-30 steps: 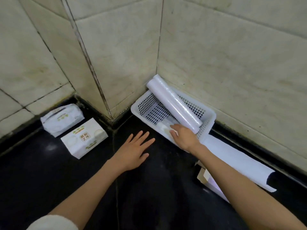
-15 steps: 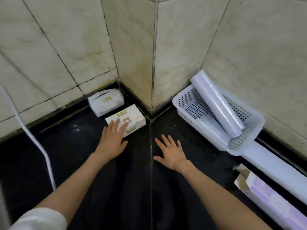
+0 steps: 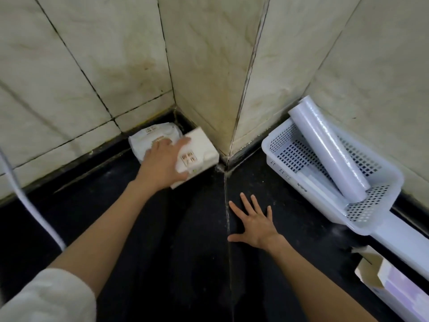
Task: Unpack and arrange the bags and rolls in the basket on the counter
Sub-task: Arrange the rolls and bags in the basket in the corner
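Note:
My left hand (image 3: 162,162) grips a white boxy pack (image 3: 198,154) with gold print, tilted up off the black counter (image 3: 185,263) by the pillar corner. A second soft white pack (image 3: 151,140) lies just behind it against the wall. My right hand (image 3: 254,223) rests flat on the counter with fingers spread, holding nothing. At the right, a white perforated basket (image 3: 278,147) sits against the wall. A long plastic-wrapped roll (image 3: 329,149) leans across the basket, and a flat white item (image 3: 320,184) lies under the roll.
A long white roll (image 3: 406,240) lies on the counter behind the basket along the wall. An open cardboard box (image 3: 390,282) sits at the lower right. A white cable (image 3: 27,198) hangs at the left. Tiled walls and a jutting pillar corner close in the back.
My left hand has closed on the boxy pack and lifted and turned it toward the pillar corner. My right hand left the basket a second ago and now stays flat on the counter.

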Demonstrator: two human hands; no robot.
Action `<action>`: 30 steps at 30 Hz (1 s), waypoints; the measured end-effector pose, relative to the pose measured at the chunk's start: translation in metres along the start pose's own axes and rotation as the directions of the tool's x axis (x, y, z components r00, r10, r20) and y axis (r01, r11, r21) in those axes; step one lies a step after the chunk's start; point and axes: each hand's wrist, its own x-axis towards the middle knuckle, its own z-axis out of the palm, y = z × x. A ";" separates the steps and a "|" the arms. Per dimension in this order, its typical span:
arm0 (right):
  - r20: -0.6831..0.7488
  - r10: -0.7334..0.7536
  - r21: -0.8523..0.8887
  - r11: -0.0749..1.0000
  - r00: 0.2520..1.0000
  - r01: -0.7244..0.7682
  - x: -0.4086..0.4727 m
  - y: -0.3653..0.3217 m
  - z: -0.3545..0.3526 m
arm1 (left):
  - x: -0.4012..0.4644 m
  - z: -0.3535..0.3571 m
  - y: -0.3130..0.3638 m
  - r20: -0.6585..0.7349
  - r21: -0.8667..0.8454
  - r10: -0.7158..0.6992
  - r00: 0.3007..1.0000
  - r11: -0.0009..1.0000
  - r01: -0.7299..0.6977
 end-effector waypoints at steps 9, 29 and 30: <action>0.003 0.000 0.013 1.000 1.000 0.000 -0.001 0.000 0.000 | 0.058 -0.026 -0.073 -0.037 0.051 -0.169 0.985 0.984 0.171; -0.565 -0.020 0.177 0.974 0.825 0.145 -0.094 0.067 -0.060 | -0.050 0.008 0.121 -0.013 -0.153 0.374 0.927 0.916 -0.372; -0.594 -0.005 0.175 0.975 0.804 0.135 -0.102 0.082 -0.069 | -0.045 0.009 0.137 -0.035 -0.162 0.399 0.916 0.903 -0.399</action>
